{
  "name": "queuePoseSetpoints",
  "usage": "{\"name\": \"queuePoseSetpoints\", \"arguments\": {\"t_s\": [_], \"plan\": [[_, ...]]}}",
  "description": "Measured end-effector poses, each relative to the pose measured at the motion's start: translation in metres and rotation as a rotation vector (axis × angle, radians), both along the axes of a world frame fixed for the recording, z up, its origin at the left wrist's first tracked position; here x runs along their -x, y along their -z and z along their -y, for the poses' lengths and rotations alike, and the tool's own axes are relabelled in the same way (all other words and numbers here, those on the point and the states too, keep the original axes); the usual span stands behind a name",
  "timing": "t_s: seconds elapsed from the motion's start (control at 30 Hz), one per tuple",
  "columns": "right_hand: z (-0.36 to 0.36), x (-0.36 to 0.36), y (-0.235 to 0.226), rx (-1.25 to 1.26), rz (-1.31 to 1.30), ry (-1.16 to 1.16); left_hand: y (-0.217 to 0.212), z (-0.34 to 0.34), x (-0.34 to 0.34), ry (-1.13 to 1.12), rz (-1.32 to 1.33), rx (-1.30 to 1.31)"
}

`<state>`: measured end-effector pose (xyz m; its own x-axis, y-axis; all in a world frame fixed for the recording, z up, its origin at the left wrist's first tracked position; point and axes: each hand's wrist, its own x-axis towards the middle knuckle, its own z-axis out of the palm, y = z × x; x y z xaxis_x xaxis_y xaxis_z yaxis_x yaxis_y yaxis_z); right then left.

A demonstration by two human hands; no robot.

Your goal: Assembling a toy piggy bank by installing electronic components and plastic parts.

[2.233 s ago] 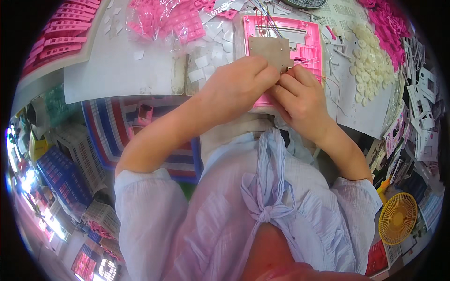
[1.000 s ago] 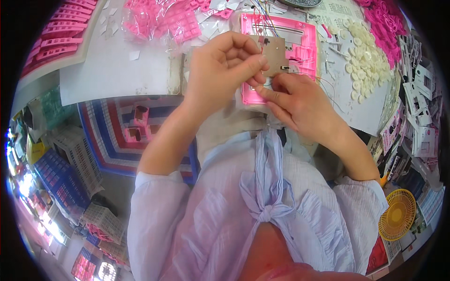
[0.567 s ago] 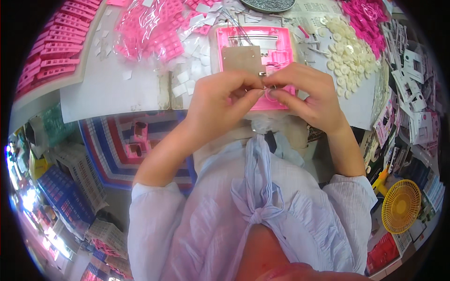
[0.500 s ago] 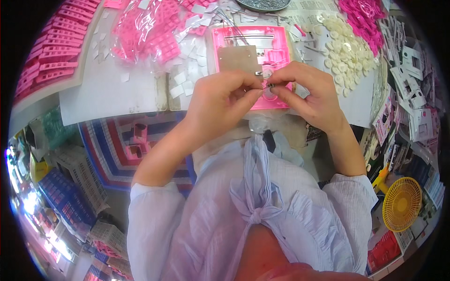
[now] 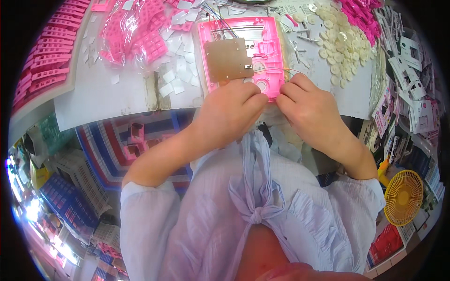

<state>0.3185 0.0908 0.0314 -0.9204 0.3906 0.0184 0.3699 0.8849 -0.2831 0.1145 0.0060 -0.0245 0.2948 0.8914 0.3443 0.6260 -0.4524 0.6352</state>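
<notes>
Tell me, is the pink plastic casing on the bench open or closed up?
Open: the pink casing lies face up, its brown circuit board and wires exposed.

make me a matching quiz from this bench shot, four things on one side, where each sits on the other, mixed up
Things:
1. brown circuit board
2. pile of pale round discs
3. yellow fan
4. bag of pink plastic parts

Places:
A. low at the right, below the table edge
B. on the table, right of the pink housing
C. inside the pink housing, on its left half
D. on the table, left of the pink housing

Pairs: 1-C, 2-B, 3-A, 4-D
</notes>
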Motion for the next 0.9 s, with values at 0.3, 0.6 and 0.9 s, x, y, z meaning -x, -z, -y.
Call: {"name": "queuePoseSetpoints", "arguments": {"t_s": [0.3, 0.6, 0.9], "plan": [[-0.006, 0.042, -0.031, 0.056, 0.419, -0.251, 0.009, 0.003, 0.006, -0.004, 0.006, -0.031], [-0.021, 0.004, 0.011, 0.141, -0.089, -0.055, 0.012, 0.002, 0.006, 0.032, -0.057, -0.122], [0.030, -0.025, 0.035, 0.029, -0.217, 0.186, 0.007, 0.003, 0.004, 0.150, -0.216, -0.112]]}}
